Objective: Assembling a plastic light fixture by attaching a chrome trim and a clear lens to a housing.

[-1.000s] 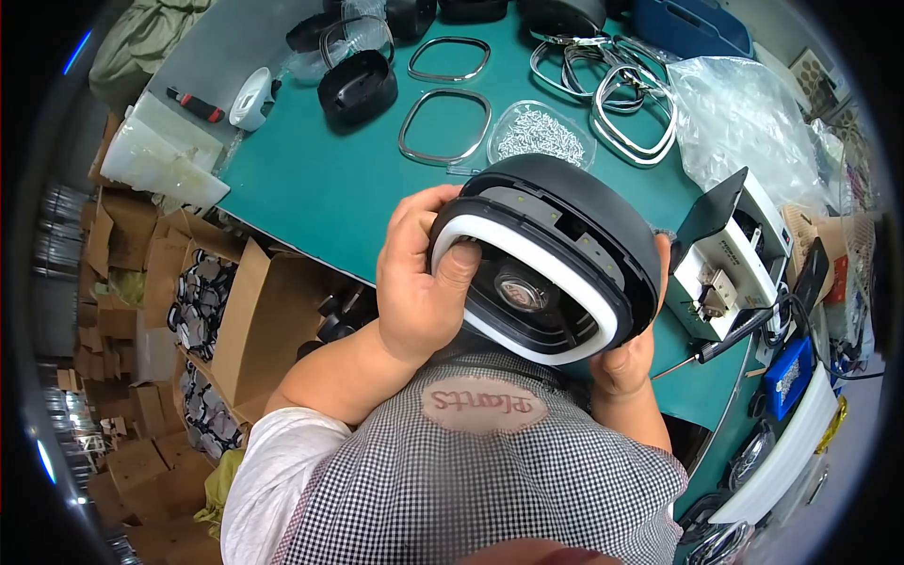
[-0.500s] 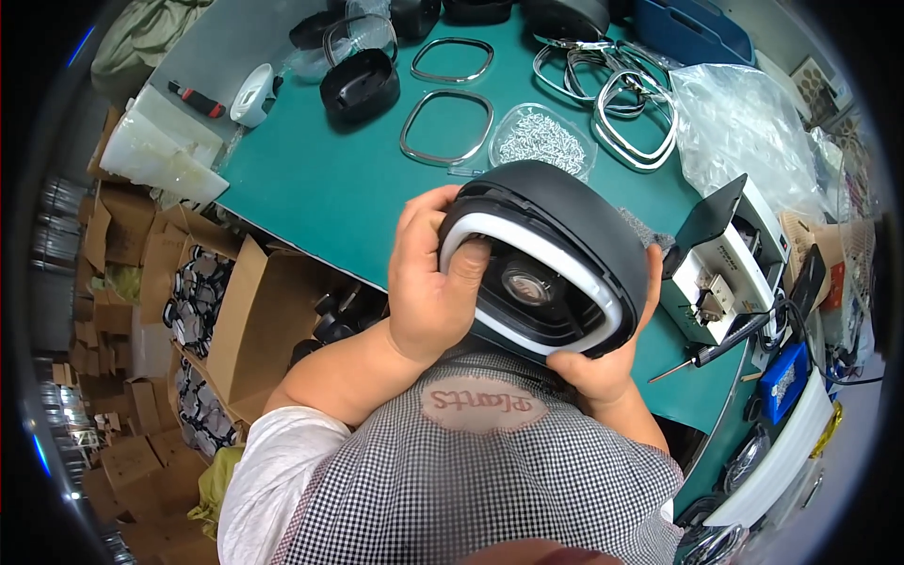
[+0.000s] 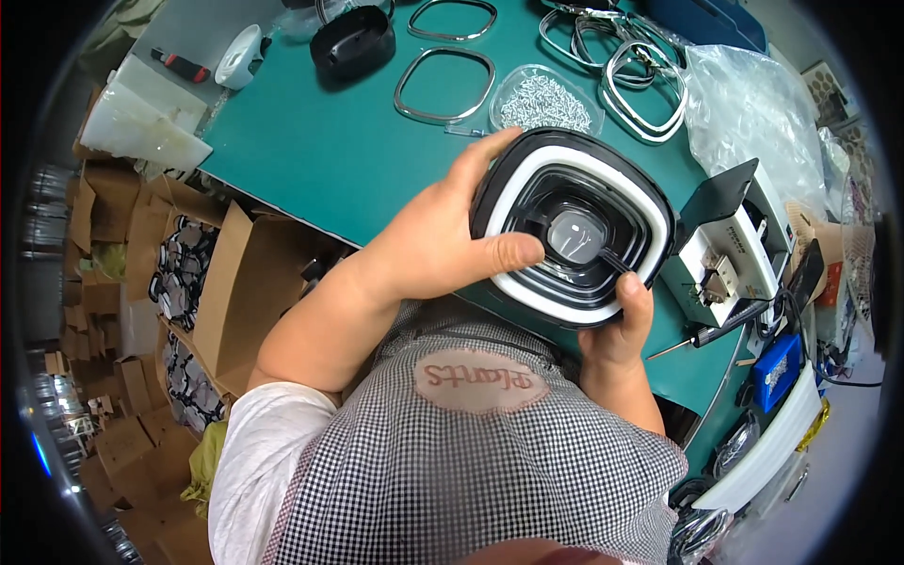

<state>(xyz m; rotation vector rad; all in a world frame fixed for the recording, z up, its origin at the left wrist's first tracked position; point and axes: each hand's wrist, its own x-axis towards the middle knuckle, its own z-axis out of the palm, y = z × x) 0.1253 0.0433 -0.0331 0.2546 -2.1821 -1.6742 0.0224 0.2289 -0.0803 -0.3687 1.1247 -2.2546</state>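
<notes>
Black, white-ringed housing (image 3: pixel 573 235) between both hands (image 3: pixel 443 250)

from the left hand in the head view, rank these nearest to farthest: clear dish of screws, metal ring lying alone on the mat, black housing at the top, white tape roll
From the left hand:
1. Clear dish of screws, just above the fingertips.
2. Metal ring, up on the green mat.
3. Black housing, top edge.
4. White tape roll, far upper left.

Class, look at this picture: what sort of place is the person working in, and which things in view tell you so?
Probably a small assembly workshop. Matching metal rings and a tray of screws lie on the green workbench, and cartons of parts stand beside it.
</notes>
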